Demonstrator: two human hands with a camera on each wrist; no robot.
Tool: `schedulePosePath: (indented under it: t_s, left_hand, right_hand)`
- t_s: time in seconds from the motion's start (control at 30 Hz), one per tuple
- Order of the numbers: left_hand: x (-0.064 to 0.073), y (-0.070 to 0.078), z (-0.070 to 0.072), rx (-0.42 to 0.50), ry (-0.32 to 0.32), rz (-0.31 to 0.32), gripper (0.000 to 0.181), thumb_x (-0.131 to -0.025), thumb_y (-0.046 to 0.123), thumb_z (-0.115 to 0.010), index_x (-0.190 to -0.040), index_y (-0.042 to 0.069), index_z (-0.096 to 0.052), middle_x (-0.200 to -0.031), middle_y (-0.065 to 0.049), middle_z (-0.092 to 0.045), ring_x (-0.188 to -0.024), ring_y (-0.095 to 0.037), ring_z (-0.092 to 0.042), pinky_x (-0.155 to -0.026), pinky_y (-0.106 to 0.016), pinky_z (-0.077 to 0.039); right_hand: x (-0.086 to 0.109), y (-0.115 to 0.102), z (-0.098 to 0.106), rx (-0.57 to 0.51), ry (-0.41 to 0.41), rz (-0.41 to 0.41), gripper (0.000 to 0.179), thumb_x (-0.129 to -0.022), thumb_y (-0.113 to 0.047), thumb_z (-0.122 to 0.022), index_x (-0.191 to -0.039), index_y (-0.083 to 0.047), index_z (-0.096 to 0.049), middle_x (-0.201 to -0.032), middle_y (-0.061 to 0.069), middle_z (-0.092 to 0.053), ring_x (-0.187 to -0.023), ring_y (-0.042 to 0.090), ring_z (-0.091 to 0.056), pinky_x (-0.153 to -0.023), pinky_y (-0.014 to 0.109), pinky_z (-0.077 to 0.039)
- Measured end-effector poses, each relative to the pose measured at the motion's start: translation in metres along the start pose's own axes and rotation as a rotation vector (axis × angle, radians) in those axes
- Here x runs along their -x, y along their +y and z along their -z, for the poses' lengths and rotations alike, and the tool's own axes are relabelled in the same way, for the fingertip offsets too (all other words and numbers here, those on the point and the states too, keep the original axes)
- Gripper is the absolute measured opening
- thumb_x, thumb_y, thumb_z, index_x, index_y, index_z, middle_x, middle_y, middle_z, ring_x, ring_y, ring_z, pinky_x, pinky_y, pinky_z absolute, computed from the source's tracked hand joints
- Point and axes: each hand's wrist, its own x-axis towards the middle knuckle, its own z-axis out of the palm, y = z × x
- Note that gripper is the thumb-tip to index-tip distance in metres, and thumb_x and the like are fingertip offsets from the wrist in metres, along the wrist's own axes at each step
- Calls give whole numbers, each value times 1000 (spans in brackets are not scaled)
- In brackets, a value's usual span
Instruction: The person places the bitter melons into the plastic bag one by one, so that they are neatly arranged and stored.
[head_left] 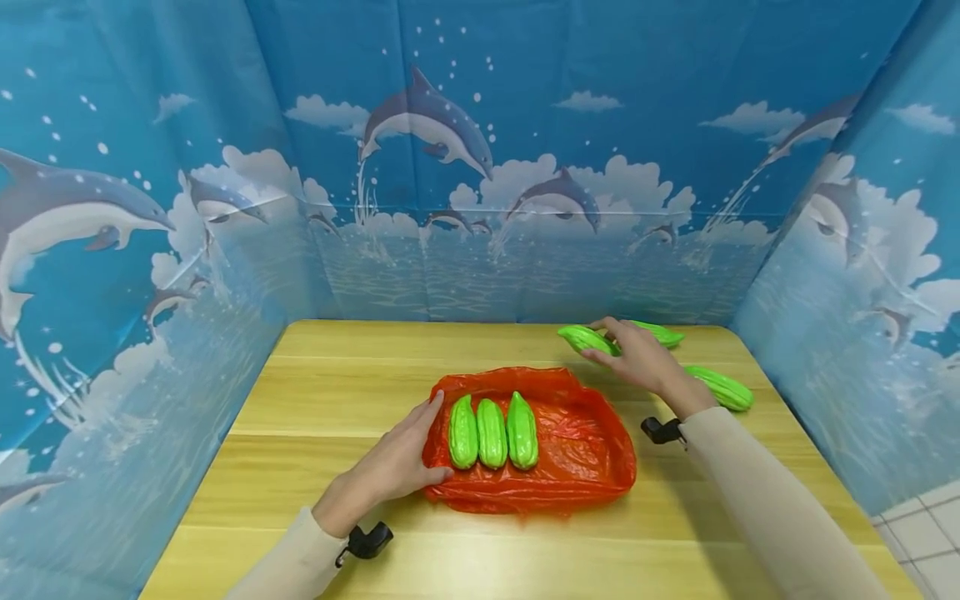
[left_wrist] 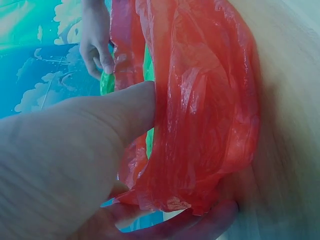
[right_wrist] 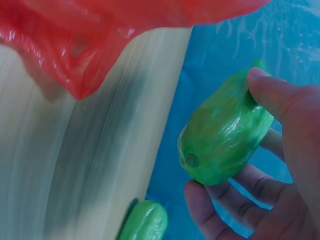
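Note:
My right hand [head_left: 643, 357] grips a green bitter melon [head_left: 581, 337] above the far right part of the table. In the right wrist view the thumb lies over this bitter melon [right_wrist: 225, 130] and the fingers curl beneath it. A red plastic bag [head_left: 600, 467] is spread wide at the middle of the table. Three bitter melons [head_left: 492, 437] lie side by side in its left half. My left hand [head_left: 397, 454] holds the bag's left edge, with its thumb [left_wrist: 135, 107] over the rim and its fingers along the outside.
Another bitter melon [head_left: 663, 334] lies at the table's back edge behind the right hand, and one more [head_left: 723, 389] lies near the right edge, partly behind the wrist. A blue dolphin-print curtain [head_left: 480, 275] surrounds the wooden table [head_left: 315, 417] at the back and sides.

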Motion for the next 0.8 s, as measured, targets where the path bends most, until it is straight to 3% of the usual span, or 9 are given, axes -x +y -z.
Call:
schedulePosePath:
  t_s: [0.4, 0.8]
  left_hand:
    - [-1, -1, 0, -13, 12, -25, 119, -97, 24, -98, -186, 3, -23, -191, -25, -31, -174, -46, -42, -138, -61, -46]
    - [3, 2, -5, 9, 26, -4, 119, -97, 22, -98, -187, 5, -22, -191, -25, -32, -173, -47, -43, -136, -62, -48]
  right_hand:
    - [15, -13, 1, -1, 33, 8, 66, -117, -50, -71, -163, -4, -62, -149, 30, -73, -133, 49, -72, -109, 74, -60]
    - [29, -31, 6, 20, 49, 42, 62, -117, -47, -71, -160, -3, -63, -143, 30, -75, -130, 50, -74, -104, 72, -62]
